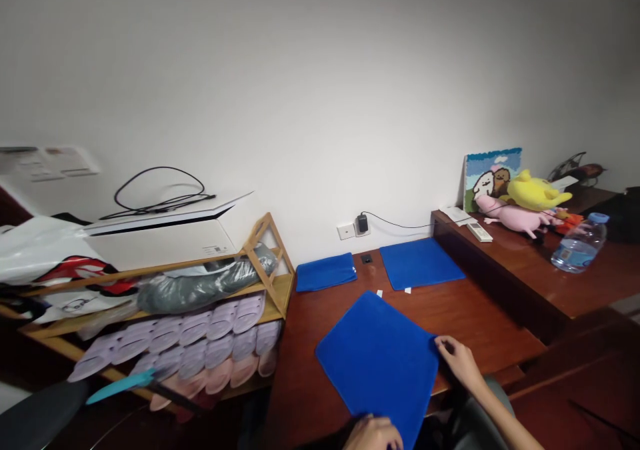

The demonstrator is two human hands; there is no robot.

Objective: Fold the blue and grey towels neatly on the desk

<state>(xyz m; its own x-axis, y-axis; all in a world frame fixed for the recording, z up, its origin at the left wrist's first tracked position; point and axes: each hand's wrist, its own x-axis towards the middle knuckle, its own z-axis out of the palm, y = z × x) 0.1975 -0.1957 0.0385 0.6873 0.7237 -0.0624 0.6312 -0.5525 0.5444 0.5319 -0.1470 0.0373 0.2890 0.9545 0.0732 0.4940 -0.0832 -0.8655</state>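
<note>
A blue cloth [377,360] lies spread flat and turned like a diamond on the brown wooden desk [465,313]. My right hand [459,360] pinches its right corner at the desk's near edge. At the bottom of the view, my left hand [373,435] grips the cloth's near corner with curled fingers. A second blue cloth [420,263] lies flat further back. Left of it, by the wall, sits a third blue cloth [325,272], folded.
A wooden rack [273,290] with several pale slippers [200,343] and a white box [165,237] stands left of the desk. The raised shelf at right holds plush toys [523,203], a remote [479,231] and a water bottle [579,245]. A charger [362,223] is plugged in.
</note>
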